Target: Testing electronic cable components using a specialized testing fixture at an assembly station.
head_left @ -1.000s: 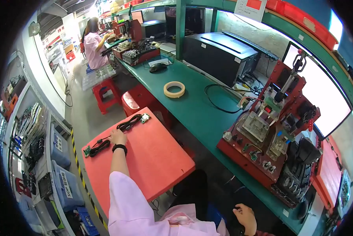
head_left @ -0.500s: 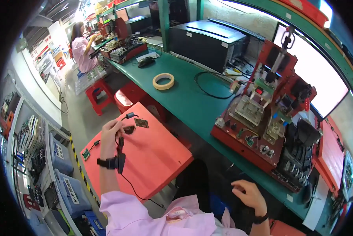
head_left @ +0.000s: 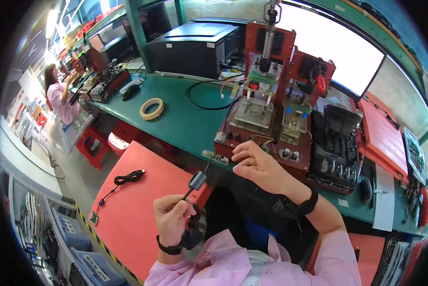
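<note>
My left hand [head_left: 172,215] is closed around a thin black cable with a grey plug block [head_left: 197,180] at its raised end, held over the near edge of the red table [head_left: 128,209]. My right hand [head_left: 256,166] hovers with curled fingers just in front of the red test fixture [head_left: 271,100], its fingertips by a small green board [head_left: 263,146]; it holds nothing that I can see. Another black cable [head_left: 126,179] lies coiled on the red table, trailing to a small green circuit board [head_left: 94,218].
A roll of tape [head_left: 152,108] and a black wire loop [head_left: 209,95] lie on the green bench [head_left: 176,124]. A black box [head_left: 190,47] stands behind. Red stools [head_left: 92,145] sit at the left; another person [head_left: 56,97] works further down. Blue bins [head_left: 80,252] line the floor.
My left hand has lifted one cable off the red table and brought it close to my body. My right hand rose from my lap up to the red fixture. The view turned right.
</note>
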`<control>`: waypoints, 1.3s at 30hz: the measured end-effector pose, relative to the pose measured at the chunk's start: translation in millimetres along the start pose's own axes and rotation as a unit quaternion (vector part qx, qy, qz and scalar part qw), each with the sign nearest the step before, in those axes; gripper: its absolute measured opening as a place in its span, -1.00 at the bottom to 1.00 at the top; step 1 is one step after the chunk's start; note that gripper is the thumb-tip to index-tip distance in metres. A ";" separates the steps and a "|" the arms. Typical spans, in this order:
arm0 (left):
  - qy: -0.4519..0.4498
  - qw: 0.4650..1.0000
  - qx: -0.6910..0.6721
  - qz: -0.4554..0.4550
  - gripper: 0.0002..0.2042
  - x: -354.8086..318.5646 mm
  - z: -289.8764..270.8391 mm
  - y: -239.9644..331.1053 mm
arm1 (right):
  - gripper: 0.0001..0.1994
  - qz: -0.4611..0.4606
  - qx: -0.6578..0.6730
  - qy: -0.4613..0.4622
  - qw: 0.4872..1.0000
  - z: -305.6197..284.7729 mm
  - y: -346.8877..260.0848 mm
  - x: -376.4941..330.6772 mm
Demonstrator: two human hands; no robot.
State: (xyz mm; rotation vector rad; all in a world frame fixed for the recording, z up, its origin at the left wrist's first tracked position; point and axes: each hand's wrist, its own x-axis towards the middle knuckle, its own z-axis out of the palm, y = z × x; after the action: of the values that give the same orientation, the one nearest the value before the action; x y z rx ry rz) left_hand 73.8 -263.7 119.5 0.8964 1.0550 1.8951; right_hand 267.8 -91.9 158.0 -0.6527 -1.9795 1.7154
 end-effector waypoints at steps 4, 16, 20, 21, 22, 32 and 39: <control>-0.041 0.999 -0.033 -0.012 -0.80 -0.7 7.3 -11.3 | -0.59 -0.033 -0.130 0.023 0.991 -4.1 15.8 4.2; -0.096 0.993 -0.070 0.025 -0.82 13.2 17.3 -12.2 | -0.66 -0.002 -0.065 -0.053 0.996 -36.7 -18.4 13.7; -0.085 0.994 0.001 -0.068 -0.81 21.5 28.8 -15.8 | -0.60 -0.090 -0.394 0.008 0.915 -53.9 -38.4 13.2; -0.086 0.994 0.000 -0.067 -0.81 27.0 33.9 -18.6 | -0.60 -0.091 -0.395 0.009 0.914 -59.6 -36.8 16.0; -0.090 0.991 0.006 -0.098 -0.81 35.9 40.8 -23.7 | -0.58 -0.095 -0.477 0.031 0.873 -67.0 -29.6 20.9; -0.140 0.972 -0.060 -0.177 -0.76 75.9 63.6 -68.6 | -0.52 0.027 -0.617 0.026 0.786 -104.4 -3.1 73.2; -0.146 0.964 -0.065 -0.212 -0.76 70.4 49.8 -88.2 | -0.54 0.000 -0.616 0.030 0.787 -103.7 3.7 71.4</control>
State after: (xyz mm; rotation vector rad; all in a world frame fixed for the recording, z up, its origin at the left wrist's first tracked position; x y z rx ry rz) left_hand 109.2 -153.9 75.7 0.7720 0.8521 1.4083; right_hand 274.3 33.3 169.9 -1.0345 -2.8603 0.1237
